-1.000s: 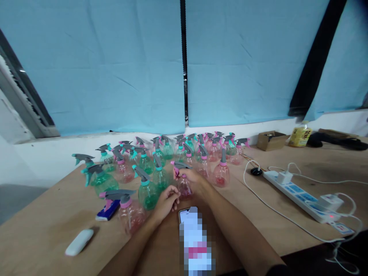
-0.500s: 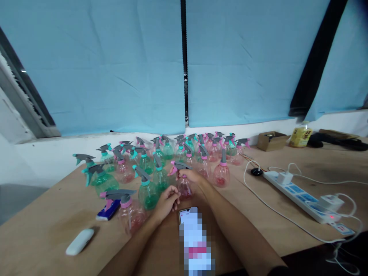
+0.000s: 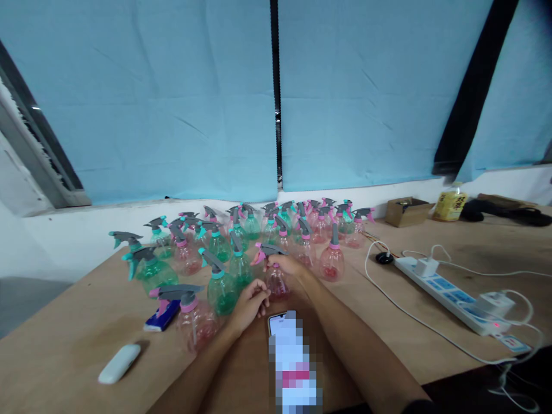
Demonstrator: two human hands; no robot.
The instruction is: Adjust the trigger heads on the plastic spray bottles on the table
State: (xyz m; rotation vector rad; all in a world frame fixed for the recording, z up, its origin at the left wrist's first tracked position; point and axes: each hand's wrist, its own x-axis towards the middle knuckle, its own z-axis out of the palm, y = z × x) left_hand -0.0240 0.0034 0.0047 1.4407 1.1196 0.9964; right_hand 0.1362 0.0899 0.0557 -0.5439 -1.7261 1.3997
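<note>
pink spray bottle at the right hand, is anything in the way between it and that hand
Nothing visible: the right hand is already on the pink spray bottle, just below its grey spray head. The phone lies nearer the person, not between them.

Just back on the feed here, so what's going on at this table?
A person's right hand grips a pink spray bottle at its spray head, fingers by the trigger. The left hand is loosely curled beside it; contact is unclear. More pink and green spray bottles stand on the table, and a lit phone lies nearer.
</note>
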